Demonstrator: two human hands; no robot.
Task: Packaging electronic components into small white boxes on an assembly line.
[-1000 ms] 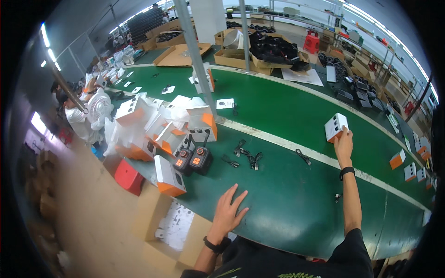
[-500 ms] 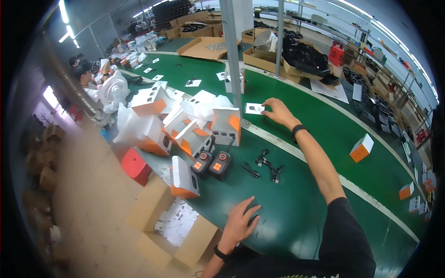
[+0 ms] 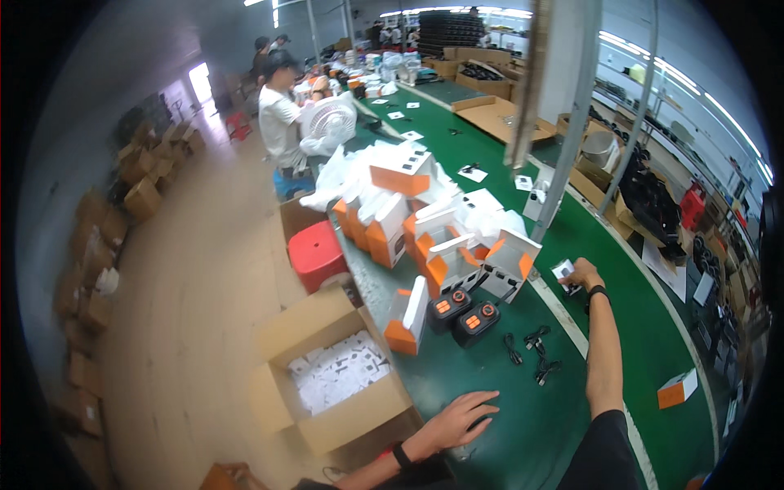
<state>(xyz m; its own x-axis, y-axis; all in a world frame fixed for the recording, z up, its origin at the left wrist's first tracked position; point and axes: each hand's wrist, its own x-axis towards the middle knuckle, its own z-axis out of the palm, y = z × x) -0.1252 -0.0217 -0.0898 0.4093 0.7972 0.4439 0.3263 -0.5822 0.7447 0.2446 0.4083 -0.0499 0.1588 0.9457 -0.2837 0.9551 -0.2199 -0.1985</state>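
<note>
My right hand reaches over the green belt, its fingers closed on a small white printed card that is tilted. Over the near green tabletop my left hand is open, fingers stretched out, with nothing in it. Between the hands lie several bundled black cables. Left of these stand two black boxy devices with orange buttons and antennas, one nearer and one just behind. An opened white-and-orange box stands beside them. More opened boxes crowd behind, among white plastic bags.
A cardboard carton of white cards stands at the table's left edge, near a red stool. A metal post rises by the belt. One white-and-orange box sits on the belt at right. A co-worker is beyond a white fan.
My view has swung to the left, showing more floor and the carton. The card at my right hand was lying flatter and is now tilted up in its fingers. My left hand stays low over the tabletop.
</note>
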